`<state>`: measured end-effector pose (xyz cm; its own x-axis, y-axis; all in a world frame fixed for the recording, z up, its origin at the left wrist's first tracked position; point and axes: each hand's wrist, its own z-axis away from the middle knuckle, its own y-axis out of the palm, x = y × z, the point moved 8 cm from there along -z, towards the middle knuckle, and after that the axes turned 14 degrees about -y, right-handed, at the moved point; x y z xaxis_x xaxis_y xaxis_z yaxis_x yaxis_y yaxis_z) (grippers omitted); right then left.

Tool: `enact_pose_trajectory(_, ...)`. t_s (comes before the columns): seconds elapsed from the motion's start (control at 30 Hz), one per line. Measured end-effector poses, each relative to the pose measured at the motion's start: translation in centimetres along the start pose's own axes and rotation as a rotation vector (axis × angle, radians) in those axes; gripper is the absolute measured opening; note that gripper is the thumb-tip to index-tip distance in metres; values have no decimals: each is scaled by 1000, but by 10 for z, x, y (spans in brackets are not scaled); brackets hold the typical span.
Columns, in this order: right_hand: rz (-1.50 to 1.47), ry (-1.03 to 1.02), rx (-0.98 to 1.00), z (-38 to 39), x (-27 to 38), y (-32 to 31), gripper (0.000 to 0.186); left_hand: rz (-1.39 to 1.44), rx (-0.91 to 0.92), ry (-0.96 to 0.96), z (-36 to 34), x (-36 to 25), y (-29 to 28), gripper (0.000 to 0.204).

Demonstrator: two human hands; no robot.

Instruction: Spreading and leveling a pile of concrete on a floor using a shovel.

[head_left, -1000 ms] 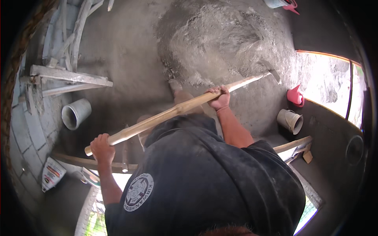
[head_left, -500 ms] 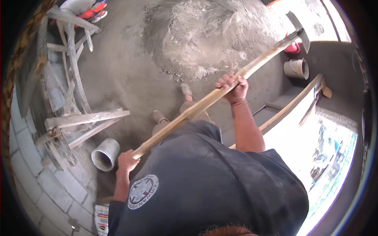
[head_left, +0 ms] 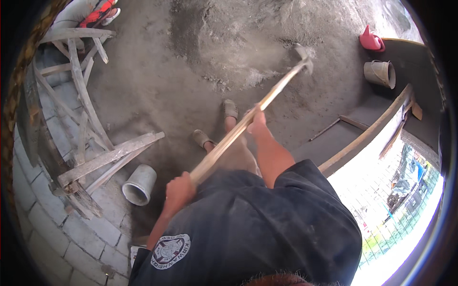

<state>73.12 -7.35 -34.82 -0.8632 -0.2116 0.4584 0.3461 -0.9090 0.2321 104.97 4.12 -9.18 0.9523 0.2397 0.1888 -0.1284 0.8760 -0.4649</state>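
Note:
A hoe (head_left: 223, 145) with a long pale wooden handle slants across my body, its blurred metal head low against the grey powdery heap (head_left: 248, 40) in front of me. Near the butt end, my left hand (head_left: 180, 189) is closed round the handle at my waist. Farther up the shaft, my right hand (head_left: 256, 120) grips it with the arm stretched forward. Some fingers of both hands are hidden by the handle or the backs of the hands. My shoes stand on the dusty floor between the handle and the heap.
A grey bucket (head_left: 139, 185) lies tipped at my left, beside a wooden trestle (head_left: 112, 155). Against the right wall are another bucket (head_left: 379, 74) and a red watering can (head_left: 371, 40). A wooden beam (head_left: 367, 128) edges a bright opening. Another person's shoe (head_left: 111, 16) shows at upper left.
The hoe's head has swung down and leftward from the upper right to the heap's edge. My right hand has moved lower and left; my left hand has shifted right.

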Motion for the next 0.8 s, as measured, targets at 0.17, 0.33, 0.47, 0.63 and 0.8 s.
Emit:
enact_pose_trajectory(0.17,371,69,-140,13,-7,8,18,19,-46,41,-16,16,3,18)
enact_pose_trajectory(0.33,251,60,-76,60,39,25,11,68,-111,122,-32,25,4,16)
enact_pose_trajectory(0.47,188,-61,-32,96,67,47,13,150,-132,174,-48,27,5,15)
enact_pose_trajectory(0.63,273,-273,73,94,61,54,21,175,-49,165,-74,35,4,17)
enact_pose_trajectory(0.8,505,-175,-53,20,-11,12,23,119,31,119,-67,52,3,15)
